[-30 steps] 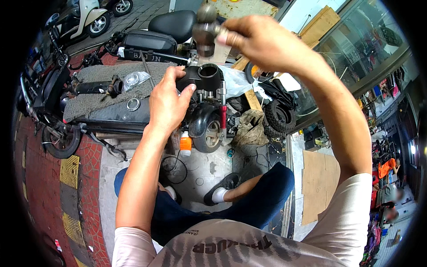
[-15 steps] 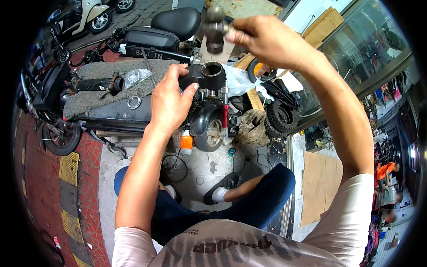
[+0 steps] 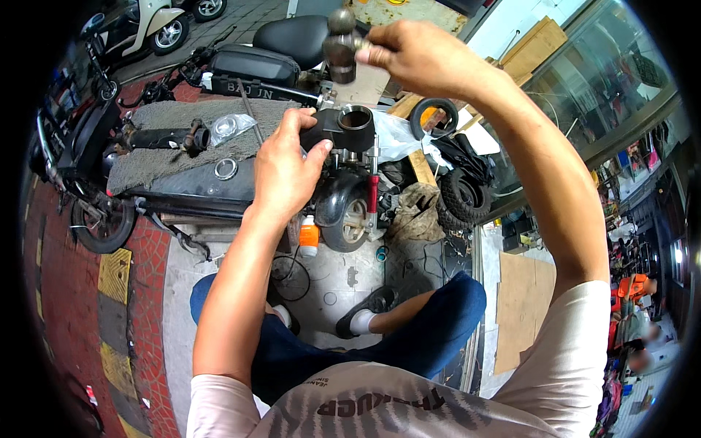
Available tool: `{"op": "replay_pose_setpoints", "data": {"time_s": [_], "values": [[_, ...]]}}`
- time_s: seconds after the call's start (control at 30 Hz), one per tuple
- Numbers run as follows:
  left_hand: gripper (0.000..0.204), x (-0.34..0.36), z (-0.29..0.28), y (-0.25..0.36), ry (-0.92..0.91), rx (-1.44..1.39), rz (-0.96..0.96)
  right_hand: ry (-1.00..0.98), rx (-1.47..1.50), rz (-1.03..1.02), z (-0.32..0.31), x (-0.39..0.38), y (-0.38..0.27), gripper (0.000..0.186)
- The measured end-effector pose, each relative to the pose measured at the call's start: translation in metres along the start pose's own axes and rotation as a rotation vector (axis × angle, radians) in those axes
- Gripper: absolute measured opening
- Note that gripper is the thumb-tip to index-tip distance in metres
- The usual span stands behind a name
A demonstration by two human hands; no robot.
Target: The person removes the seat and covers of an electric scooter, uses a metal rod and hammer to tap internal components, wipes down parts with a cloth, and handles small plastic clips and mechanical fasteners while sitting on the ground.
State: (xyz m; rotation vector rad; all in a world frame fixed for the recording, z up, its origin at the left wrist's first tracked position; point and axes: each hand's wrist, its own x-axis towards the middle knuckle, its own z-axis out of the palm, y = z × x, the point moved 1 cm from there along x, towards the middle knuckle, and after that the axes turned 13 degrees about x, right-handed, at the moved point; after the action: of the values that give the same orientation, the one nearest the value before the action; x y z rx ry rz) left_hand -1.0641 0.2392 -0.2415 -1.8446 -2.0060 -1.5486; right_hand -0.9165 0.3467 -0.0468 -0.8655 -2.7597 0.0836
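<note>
Left hand (image 3: 281, 171): clamped on the black tube housing (image 3: 349, 130), steadying it, open bore up.
Right hand (image 3: 416, 58): fist closed round the hammer (image 3: 340, 45), head just above the bore.
Change: hammer has dropped closer to the housing within a second; striking looks under way.
Beneath hands: small wheel (image 3: 345, 215), orange bottle (image 3: 309, 237).

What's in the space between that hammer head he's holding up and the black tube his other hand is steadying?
Nothing. In the head view the hammer head in the right hand hangs just above the black tube's open mouth, held by the left hand; the short gap is bare.
</note>
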Motion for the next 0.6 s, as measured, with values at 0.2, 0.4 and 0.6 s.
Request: {"op": "replay_pose_setpoints", "data": {"time_s": [0.2, 0.4, 0.6], "values": [[0.037, -0.001, -0.001, -0.001, -0.012, -0.009, -0.022, 0.059, 0.042, 0.067, 0.008, -0.016, -0.022, 0.040], [0.035, -0.002, -0.002, 0.003, -0.016, -0.034, -0.050, -0.079, -0.028, 0.055, -0.001, -0.022, -0.028, 0.038], [0.034, -0.003, -0.002, 0.006, -0.021, -0.016, -0.042, -0.196, -0.101, 0.134, 0.001, -0.041, -0.039, 0.038]]}}
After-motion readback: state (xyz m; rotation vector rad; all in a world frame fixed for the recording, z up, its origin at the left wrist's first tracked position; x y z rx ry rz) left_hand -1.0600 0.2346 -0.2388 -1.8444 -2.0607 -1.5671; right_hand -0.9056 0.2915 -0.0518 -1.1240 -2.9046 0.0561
